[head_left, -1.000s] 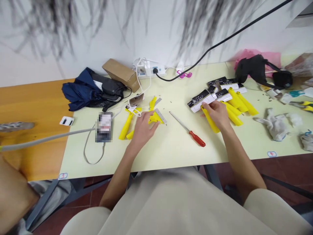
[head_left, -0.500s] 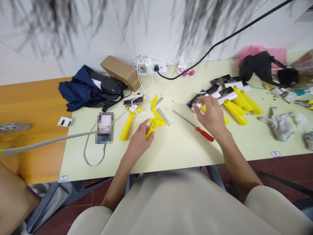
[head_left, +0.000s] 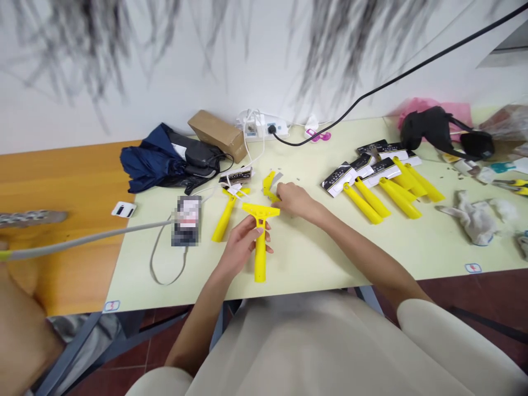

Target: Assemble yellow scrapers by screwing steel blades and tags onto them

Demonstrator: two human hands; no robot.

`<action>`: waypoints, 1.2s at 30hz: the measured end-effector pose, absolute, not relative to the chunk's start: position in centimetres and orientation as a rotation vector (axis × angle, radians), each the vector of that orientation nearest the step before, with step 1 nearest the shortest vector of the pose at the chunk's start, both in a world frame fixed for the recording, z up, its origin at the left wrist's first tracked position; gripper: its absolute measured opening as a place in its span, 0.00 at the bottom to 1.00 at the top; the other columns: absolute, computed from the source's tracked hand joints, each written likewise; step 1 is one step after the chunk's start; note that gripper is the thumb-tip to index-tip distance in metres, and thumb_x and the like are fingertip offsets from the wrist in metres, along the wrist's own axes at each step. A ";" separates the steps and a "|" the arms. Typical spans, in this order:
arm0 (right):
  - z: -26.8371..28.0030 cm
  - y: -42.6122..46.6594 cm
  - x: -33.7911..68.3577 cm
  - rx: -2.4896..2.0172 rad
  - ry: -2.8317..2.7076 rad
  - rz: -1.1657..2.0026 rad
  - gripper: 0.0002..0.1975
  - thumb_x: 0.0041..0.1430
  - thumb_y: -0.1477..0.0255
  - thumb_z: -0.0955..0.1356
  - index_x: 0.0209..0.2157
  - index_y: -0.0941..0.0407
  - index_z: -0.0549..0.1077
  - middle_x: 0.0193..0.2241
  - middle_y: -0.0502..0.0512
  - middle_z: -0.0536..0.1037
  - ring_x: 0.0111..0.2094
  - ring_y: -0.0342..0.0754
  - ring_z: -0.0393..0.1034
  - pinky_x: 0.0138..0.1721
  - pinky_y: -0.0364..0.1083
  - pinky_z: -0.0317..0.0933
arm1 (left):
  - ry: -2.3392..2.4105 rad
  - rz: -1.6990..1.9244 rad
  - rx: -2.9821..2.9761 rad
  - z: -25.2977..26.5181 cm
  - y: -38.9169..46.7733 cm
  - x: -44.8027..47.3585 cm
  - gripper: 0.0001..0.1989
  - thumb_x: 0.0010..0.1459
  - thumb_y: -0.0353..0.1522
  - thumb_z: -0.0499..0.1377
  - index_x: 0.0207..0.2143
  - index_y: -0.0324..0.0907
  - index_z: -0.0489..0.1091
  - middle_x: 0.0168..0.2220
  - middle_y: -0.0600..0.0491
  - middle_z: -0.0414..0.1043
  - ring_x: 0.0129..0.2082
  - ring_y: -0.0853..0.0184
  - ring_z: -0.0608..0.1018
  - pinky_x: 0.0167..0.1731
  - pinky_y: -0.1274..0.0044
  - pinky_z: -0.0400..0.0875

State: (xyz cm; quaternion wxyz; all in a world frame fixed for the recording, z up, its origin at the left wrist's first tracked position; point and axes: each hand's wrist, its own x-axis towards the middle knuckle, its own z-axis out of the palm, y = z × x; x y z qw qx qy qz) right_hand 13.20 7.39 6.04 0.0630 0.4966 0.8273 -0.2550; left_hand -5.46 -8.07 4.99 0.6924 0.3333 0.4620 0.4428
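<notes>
My left hand (head_left: pixel 241 246) is closed around the handle of a yellow scraper (head_left: pixel 260 253), whose wide T-shaped head points away from me. Just beyond that head, my right hand (head_left: pixel 293 199) has its fingers curled together at a small yellow plastic piece (head_left: pixel 269 182) and a grey metal blade (head_left: pixel 279 177). Its fingertips are mostly hidden, so what they grip does not show. Left of my left hand lies another yellow scraper (head_left: pixel 225 219). The red-handled screwdriver is out of sight.
Packaged yellow scrapers (head_left: pixel 398 199) lie in a pile at the right, near white gloves (head_left: pixel 474 220). A power strip (head_left: pixel 276 127), cardboard box (head_left: pixel 218 135), blue umbrella (head_left: pixel 152 159) and blurred phone (head_left: pixel 186 221) stand or lie farther back and left. A black cable (head_left: pixel 355 107) hangs across.
My left hand now shows the scraper upright with its handle toward me. My right hand moved left from near the packaged scrapers to the small yellow piece. The screwdriver is no longer visible.
</notes>
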 end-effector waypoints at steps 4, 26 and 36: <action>6.5 7.8 13.9 1.498 2.537 -0.769 0.10 0.71 0.66 0.72 0.41 0.59 0.76 0.39 0.64 0.83 0.39 0.55 0.76 0.35 0.47 0.58 | 0.970 0.985 0.692 5.2 -6.4 -4.7 0.18 0.65 0.44 0.70 0.50 0.42 0.75 0.46 0.47 0.75 0.42 0.61 0.81 0.28 0.74 0.85; 12.6 12.1 16.3 0.901 2.934 -1.190 0.24 0.68 0.73 0.71 0.64 0.49 0.71 0.23 0.40 0.71 0.24 0.45 0.62 0.31 0.45 0.53 | 0.825 1.082 0.587 1.3 -0.6 -1.7 0.20 0.66 0.42 0.68 0.54 0.42 0.73 0.55 0.37 0.83 0.47 0.53 0.87 0.24 0.74 0.81; 12.8 12.6 16.5 0.834 2.972 -1.193 0.13 0.74 0.67 0.67 0.42 0.54 0.83 0.31 0.49 0.80 0.28 0.45 0.66 0.30 0.47 0.55 | 0.774 1.108 0.510 1.4 -0.5 -2.3 0.18 0.65 0.40 0.65 0.54 0.43 0.73 0.59 0.38 0.81 0.54 0.48 0.85 0.29 0.71 0.84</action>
